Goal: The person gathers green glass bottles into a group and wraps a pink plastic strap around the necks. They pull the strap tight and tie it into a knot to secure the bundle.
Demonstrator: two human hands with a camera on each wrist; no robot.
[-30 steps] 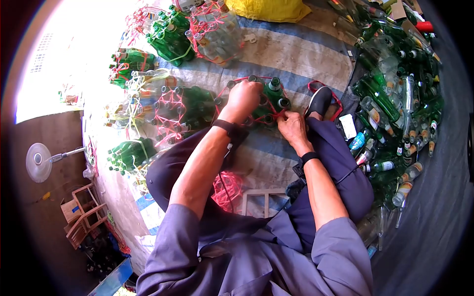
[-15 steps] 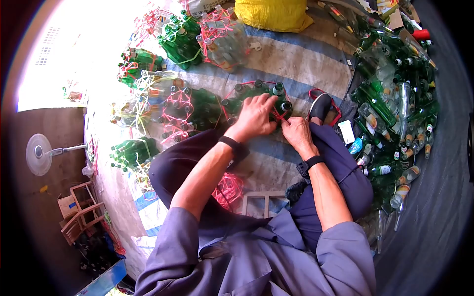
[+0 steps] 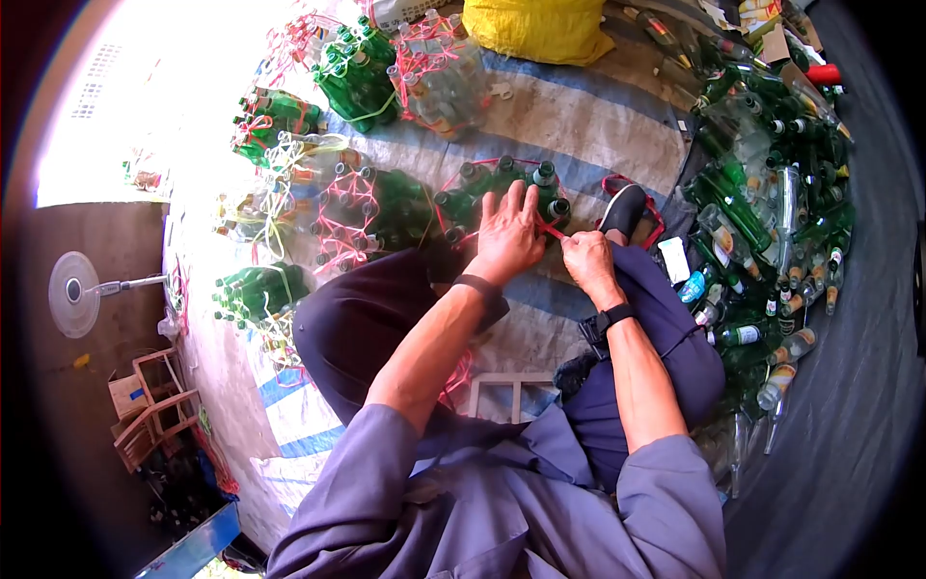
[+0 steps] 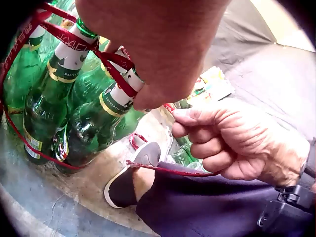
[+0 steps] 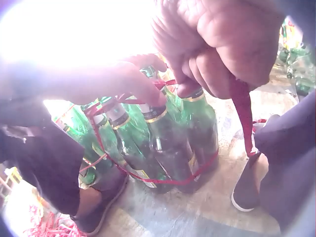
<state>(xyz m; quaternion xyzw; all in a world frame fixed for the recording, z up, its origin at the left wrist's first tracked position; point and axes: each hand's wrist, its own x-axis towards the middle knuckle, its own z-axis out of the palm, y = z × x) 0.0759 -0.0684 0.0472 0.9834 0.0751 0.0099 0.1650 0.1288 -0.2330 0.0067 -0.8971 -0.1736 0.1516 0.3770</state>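
A cluster of green glass bottles [image 3: 470, 205] stands upright on the floor sheet, with a red plastic strap [image 4: 168, 171] around their bodies and wound among the necks. My left hand [image 3: 506, 239] lies over the near bottle tops with its fingers extended; in the right wrist view this hand [image 5: 126, 81] reaches across the necks. At the cluster's right side, my right hand [image 3: 590, 262] pinches the red strap, fingers curled in. A length of strap runs from the necks to this hand, and a loose tail [image 5: 242, 113] hangs below it.
Tied bottle bundles [image 3: 352, 82] stand to the left and behind. Loose bottles [image 3: 743, 207] are heaped on the right. A yellow sack [image 3: 540, 29] sits at the back. The person's shod foot [image 3: 625, 209] is beside the right hand, and a wooden frame [image 3: 514, 379] lies in front of the body.
My left hand has uncurled from above the bottle necks and now lies spread over the near tops. My right hand has drawn slightly right and nearer the body, pulling the strap out.
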